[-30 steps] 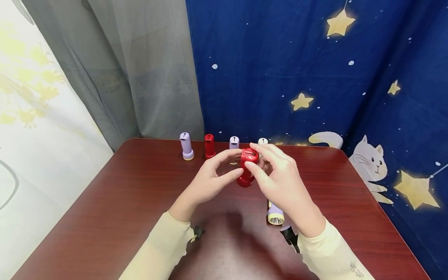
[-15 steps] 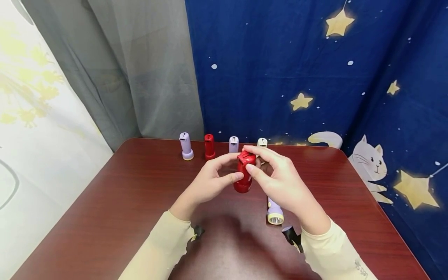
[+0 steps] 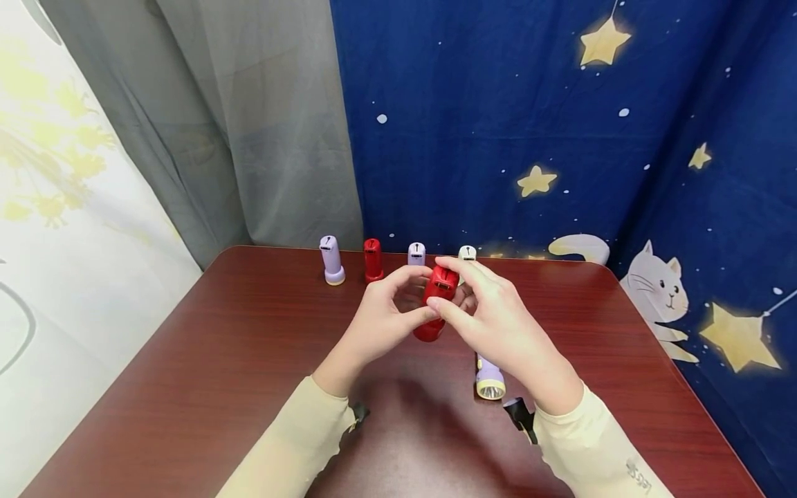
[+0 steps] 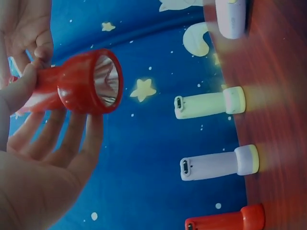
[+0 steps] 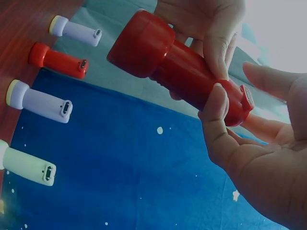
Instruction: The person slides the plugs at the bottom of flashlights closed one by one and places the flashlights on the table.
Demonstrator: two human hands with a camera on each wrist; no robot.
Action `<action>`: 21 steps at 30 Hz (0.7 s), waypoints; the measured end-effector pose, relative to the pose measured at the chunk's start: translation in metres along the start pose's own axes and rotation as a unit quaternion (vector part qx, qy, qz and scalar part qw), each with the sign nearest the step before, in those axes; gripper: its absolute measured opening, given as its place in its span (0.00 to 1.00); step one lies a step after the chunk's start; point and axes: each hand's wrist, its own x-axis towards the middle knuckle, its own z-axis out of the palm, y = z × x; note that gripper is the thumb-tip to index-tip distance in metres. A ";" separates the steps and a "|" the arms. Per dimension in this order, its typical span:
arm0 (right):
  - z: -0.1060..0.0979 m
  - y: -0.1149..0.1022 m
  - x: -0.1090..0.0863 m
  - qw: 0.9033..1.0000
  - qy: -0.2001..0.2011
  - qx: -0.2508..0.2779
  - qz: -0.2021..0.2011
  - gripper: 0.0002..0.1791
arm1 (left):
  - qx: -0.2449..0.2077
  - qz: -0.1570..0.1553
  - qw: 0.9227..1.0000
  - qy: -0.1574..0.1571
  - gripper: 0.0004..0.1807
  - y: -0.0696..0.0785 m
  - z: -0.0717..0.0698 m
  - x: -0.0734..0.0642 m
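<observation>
A red flashlight (image 3: 443,278) is held above the table between both hands, tail end up and lens end down, slightly tilted. My left hand (image 3: 376,318) grips it from the left, with the thumb in front and the other fingers behind, as the left wrist view shows around the red barrel (image 4: 48,82). The right hand (image 3: 504,321) pinches it near the tail with thumb and fingers. Its reflector (image 4: 106,81) looks unlit in the left wrist view. A slotted cap and a small port on the tail face me.
Along the back edge stand a purple flashlight (image 3: 332,261), a red one (image 3: 373,260), another purple one (image 3: 416,254) and a white one (image 3: 467,253). A purple and yellow flashlight (image 3: 490,380) lies under the right forearm, lens toward me. Starry blue curtain (image 3: 448,138) hangs behind the table.
The red flashlight has turned about its long axis, so the port on its tail now faces me. My left thumb has slid right and meets the right thumb at the barrel.
</observation>
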 end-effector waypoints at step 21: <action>-0.011 0.037 0.010 0.992 -0.077 -0.076 0.058 0.26 | 0.056 -0.089 0.994 -0.015 0.20 -0.017 0.020 -0.008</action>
